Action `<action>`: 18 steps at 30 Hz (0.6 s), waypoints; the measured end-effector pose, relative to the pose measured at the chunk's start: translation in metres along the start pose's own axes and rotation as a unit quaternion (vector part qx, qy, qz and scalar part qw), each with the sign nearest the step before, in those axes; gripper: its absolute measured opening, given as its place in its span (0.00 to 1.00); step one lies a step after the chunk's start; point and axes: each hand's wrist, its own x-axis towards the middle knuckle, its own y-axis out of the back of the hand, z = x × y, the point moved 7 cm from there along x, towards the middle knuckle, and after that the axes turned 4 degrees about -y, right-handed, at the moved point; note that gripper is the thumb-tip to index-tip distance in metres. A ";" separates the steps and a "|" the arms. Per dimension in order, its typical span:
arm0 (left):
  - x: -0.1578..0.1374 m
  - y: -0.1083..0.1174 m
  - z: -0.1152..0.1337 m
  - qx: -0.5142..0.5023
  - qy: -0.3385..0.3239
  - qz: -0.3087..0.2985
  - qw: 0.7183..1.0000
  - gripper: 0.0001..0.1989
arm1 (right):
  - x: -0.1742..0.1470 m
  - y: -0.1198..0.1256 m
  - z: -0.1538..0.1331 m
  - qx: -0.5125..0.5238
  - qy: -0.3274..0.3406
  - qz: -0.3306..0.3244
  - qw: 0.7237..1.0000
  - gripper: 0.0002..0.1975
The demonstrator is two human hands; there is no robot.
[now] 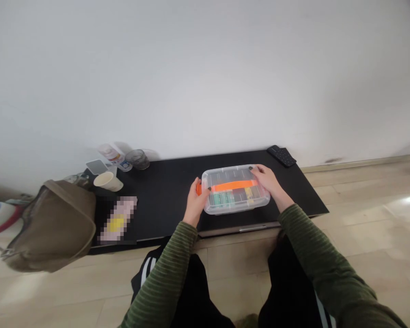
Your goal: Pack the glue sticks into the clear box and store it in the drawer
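Observation:
A clear plastic storage box (225,175) with an orange carry handle (234,185) is held between my two hands, over the front part of the black table. Through its lid I see green and yellow packets; what they are I cannot tell. My left hand (196,202) grips the box's left end, thumb on the lid near an orange latch (198,188). On the opposite end, my right hand (267,180) grips the far right corner, its thumb also on the lid. The fingers beneath the box are hidden.
The black table (171,182) stands against a white wall. Left on it are a paper cup (108,181), a bottle (116,157), a dark glass jar (138,159) and a blurred-out packet (118,221). A brown bag (54,223) overlaps the left end. Black folded keyboard-like pieces (282,156) lie at back right.

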 end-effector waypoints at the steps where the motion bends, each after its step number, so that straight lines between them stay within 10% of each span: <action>1: -0.002 0.000 -0.002 -0.015 0.010 0.013 1.000 0.38 | -0.001 0.000 0.000 -0.004 -0.008 0.002 1.000 0.15; 11: -0.023 -0.017 -0.010 -0.151 0.129 -0.050 0.979 0.27 | -0.016 0.007 0.034 0.078 -0.149 -0.022 0.986 0.37; 18: -0.023 -0.018 -0.010 -0.163 0.136 -0.039 0.976 0.21 | -0.055 -0.005 0.036 0.189 -0.191 -0.185 0.945 0.22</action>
